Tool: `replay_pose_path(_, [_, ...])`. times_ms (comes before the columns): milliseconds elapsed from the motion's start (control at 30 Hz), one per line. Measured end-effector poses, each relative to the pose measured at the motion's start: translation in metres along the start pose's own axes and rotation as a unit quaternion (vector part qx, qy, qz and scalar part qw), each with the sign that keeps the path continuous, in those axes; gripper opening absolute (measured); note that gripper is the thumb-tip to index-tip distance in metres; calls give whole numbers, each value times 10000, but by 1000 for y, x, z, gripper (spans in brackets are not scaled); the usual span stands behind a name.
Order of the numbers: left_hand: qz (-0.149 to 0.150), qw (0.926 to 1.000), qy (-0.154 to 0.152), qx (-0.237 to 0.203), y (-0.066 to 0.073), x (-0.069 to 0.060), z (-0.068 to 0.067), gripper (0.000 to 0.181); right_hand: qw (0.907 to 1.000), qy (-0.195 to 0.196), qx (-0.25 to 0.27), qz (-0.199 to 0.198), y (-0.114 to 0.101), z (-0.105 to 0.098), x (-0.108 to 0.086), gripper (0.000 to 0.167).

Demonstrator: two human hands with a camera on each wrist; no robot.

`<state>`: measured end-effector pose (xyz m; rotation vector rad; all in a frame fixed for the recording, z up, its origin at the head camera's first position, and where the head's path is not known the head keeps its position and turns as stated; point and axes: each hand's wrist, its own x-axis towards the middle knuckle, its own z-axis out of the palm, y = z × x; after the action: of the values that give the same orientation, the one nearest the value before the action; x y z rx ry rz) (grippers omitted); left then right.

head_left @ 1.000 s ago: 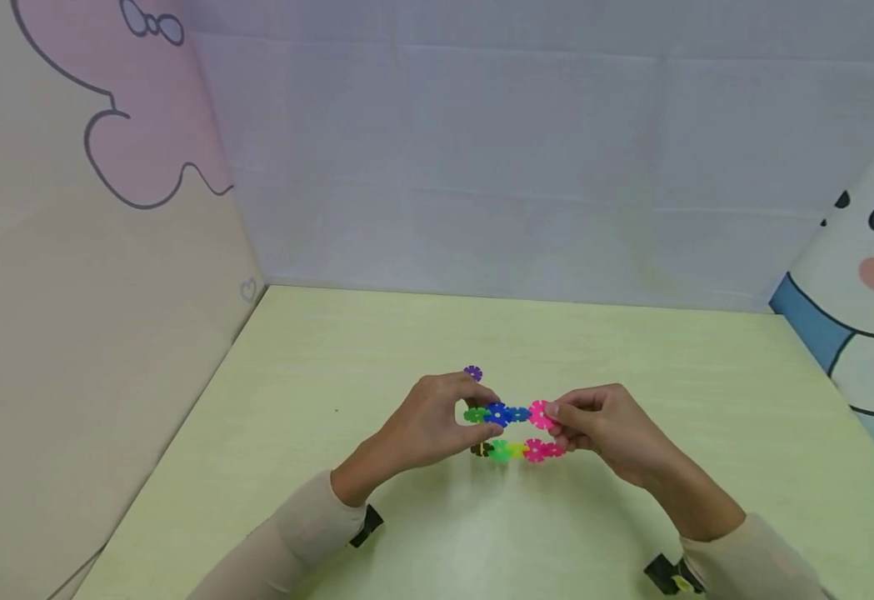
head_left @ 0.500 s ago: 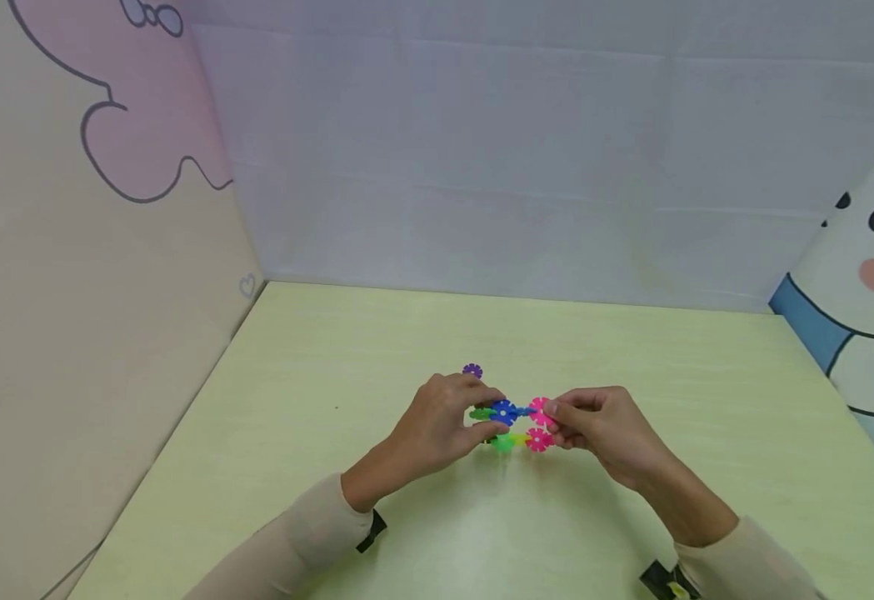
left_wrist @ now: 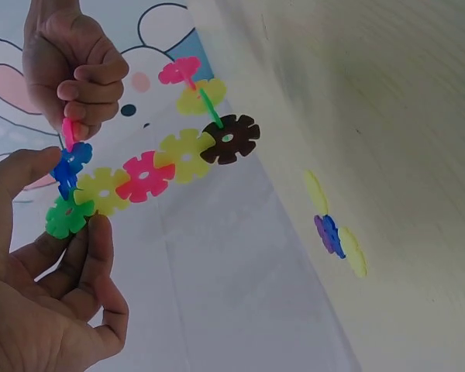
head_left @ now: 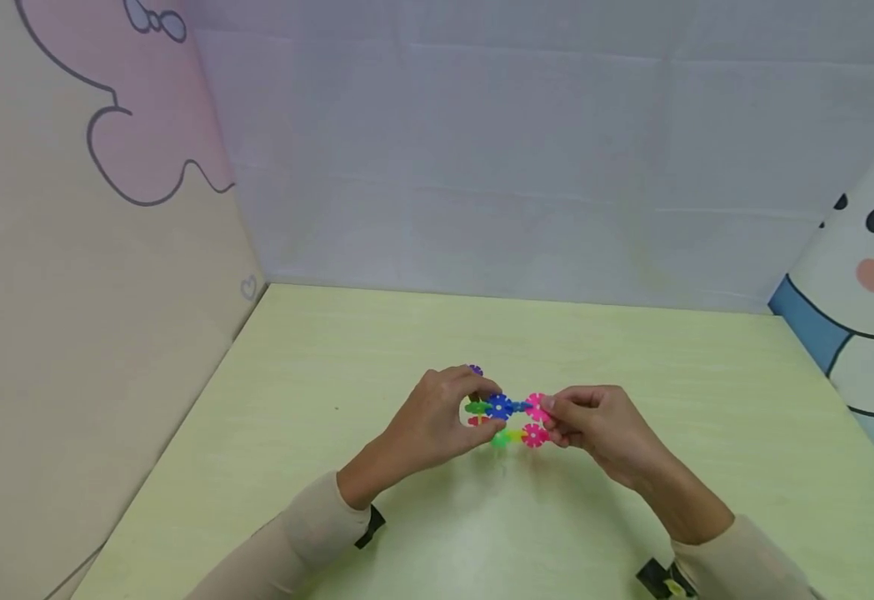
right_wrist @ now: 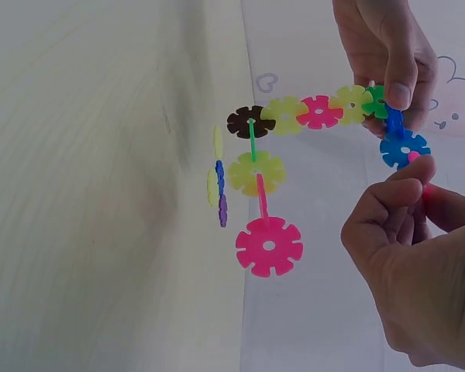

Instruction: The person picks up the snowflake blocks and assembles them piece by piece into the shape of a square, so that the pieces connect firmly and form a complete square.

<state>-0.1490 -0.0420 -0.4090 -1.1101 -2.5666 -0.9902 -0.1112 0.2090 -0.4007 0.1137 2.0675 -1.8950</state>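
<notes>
A chain of snowflake-shaped plastic discs hangs in the air between both hands, bent into a U. My left hand (head_left: pixel 437 421) pinches it at the dark blue disc (head_left: pixel 500 407) and the green disc (left_wrist: pixel 70 213), thumb on one side and fingers on the other. A pink disc (head_left: pixel 536 407), joined through a lighter blue disc (right_wrist: pixel 404 149), is pinched between the thumb and fingers of my right hand (head_left: pixel 605 429). Yellow and red-pink discs lead to a brown disc (left_wrist: pixel 231 139). From there the chain turns back to a pink end disc (right_wrist: pixel 269 246), which hangs free.
On the pale table (head_left: pixel 332 350) behind the left hand lies a small cluster of yellow, blue and purple discs (left_wrist: pixel 329 235), mostly hidden in the head view. A white cloth wall (head_left: pixel 451 167) stands at the back, with printed panels at both sides.
The chain has risen slightly, and its lower row sits closer to the upper one. The left hand now covers more of the purple disc behind it. Both hands keep their hold.
</notes>
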Motion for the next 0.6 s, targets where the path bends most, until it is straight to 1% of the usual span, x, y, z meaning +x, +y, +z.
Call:
replay_pose_path(167, [5, 9998, 117, 158, 2, 2, 2, 43, 9994, -183, 279, 15, 0, 0, 0, 28])
replay_pose_path(233, [33, 9998, 154, 87, 2, 3, 4, 45, 9989, -274, 387, 7, 1, 1, 1, 27])
replay_pose_path(367, [176, 9997, 125, -120, 3, 6, 7, 46, 9967, -563, 576, -77, 2, 5, 2, 25])
replay_pose_path(500, [369, 9988, 49, -303, 2, 8, 10, 42, 9942, -804, 706, -138, 3, 10, 2, 23])
replay_pose_path(600, [377, 9985, 26, -406, 1, 6, 10, 38, 9924, -938, 785, -114, 3, 14, 4, 22])
